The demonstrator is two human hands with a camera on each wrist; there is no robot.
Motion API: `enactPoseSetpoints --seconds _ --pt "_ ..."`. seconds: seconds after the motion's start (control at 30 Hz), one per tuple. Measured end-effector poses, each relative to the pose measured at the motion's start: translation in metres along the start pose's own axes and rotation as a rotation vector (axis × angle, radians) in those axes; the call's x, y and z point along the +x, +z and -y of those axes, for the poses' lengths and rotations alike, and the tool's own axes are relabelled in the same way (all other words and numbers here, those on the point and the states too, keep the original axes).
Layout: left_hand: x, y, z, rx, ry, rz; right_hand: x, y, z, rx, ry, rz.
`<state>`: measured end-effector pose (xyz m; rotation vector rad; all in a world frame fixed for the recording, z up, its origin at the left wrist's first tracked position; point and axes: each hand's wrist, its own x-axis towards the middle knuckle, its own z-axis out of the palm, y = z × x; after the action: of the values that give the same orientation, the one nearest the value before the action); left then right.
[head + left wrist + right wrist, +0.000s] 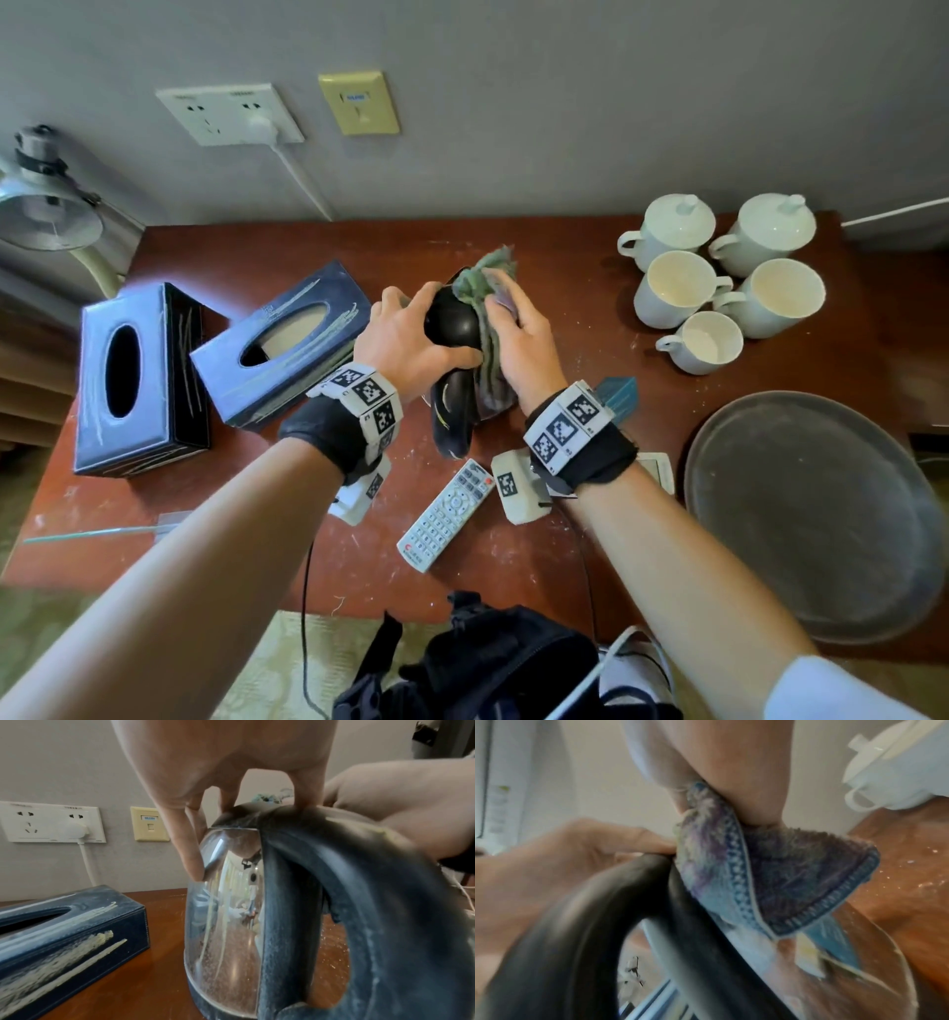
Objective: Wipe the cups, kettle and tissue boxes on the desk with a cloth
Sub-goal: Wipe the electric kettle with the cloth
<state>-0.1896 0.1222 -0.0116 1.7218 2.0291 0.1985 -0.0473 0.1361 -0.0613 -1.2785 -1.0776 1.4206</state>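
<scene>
A steel kettle [454,329] with a black lid and handle stands mid-desk. My left hand [411,331] grips its top, with fingers [191,852] down the shiny side and the thumb near the handle [359,882]. My right hand [516,334] holds a blue-green cloth [488,293] and presses it against the kettle's right side; in the right wrist view the cloth [770,874] is pinched beside the handle [598,923]. Two dark blue smeared tissue boxes [138,380] [287,339] lie to the left. Several white cups [672,290], two of them lidded [672,226], stand at the back right.
A round grey tray [811,514] fills the right front of the desk. A white remote [447,514] lies near the front edge, below the kettle. Wall sockets with a plugged-in cord [231,115] are behind, and a lamp [46,205] stands at the far left. White specks dot the desk [590,308].
</scene>
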Motion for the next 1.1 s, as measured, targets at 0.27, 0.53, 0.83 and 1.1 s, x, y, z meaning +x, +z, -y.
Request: enactPoseSetpoints --seconds 0.27,0.53,0.83,1.1 --pt "-0.002 0.001 0.000 -0.022 -0.003 -0.005 0.009 -0.004 -0.020 0.037 0.247 -0.212" --pt "-0.004 -0.010 0.011 -0.052 0.147 0.159 0.021 -0.022 -0.015 0.109 0.353 -0.132" --pt "-0.011 -0.009 0.021 -0.165 0.222 0.172 0.012 -0.011 0.003 0.078 0.165 -0.081" --pt "-0.013 -0.014 0.017 -0.176 0.236 0.229 0.020 -0.024 -0.003 0.011 0.416 -0.075"
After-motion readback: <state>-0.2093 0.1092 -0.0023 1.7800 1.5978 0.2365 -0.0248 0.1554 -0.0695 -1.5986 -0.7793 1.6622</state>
